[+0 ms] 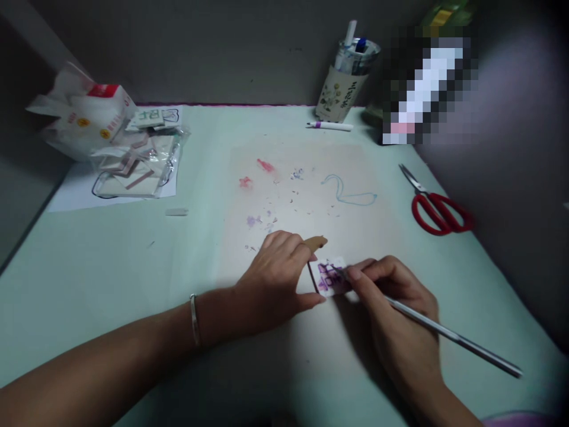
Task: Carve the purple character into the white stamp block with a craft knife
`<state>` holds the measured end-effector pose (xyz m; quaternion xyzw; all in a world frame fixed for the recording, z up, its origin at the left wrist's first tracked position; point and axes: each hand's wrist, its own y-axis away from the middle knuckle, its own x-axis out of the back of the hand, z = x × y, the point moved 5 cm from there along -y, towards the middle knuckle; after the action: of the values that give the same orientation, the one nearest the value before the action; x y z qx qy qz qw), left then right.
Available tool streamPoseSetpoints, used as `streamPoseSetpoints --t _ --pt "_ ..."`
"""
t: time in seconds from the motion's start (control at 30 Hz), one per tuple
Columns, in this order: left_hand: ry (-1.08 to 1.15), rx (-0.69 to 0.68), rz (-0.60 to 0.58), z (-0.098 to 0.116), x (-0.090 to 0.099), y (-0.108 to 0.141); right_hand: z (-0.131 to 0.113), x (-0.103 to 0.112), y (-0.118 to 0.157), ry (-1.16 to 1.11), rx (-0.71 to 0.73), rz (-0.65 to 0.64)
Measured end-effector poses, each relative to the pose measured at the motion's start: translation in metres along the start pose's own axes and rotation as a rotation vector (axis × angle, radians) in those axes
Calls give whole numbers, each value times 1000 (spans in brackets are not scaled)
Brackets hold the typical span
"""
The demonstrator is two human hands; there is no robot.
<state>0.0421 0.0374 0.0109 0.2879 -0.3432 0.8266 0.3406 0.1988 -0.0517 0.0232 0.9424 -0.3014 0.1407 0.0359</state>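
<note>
Scissors (429,195), red-handled: near right edge of table (200,148). Cup (338,92), holding pens (351,32): far edge. Plastic bag (80,121), printed: far left corner.

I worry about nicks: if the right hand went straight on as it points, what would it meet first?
Likely the white block, which the right hand may be touching, then the left hand; depth is unclear.

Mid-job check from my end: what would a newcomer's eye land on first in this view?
Probably the two hands at front centre: the left hand holds a small white block with purple marks, while the right hand grips a slim metal tool over it. Next, likely the red-handled scissors on the right side of the table, then the cup of pens at the back.
</note>
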Motion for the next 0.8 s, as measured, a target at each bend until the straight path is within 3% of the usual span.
streamPoseSetpoints --t 0.1,0.37,0.63,0.8 --pt "117 16 -15 -3 6 -2 0 0 -1 -54 -2 4" --pt "405 270 -44 -8 18 -10 -1 -5 2 -153 13 -104" --pt "380 293 -48 -11 14 -11 -11 -9 4 -119 32 -144" --pt "316 267 32 -15 20 -11 -5 -7 2 -165 14 -147"
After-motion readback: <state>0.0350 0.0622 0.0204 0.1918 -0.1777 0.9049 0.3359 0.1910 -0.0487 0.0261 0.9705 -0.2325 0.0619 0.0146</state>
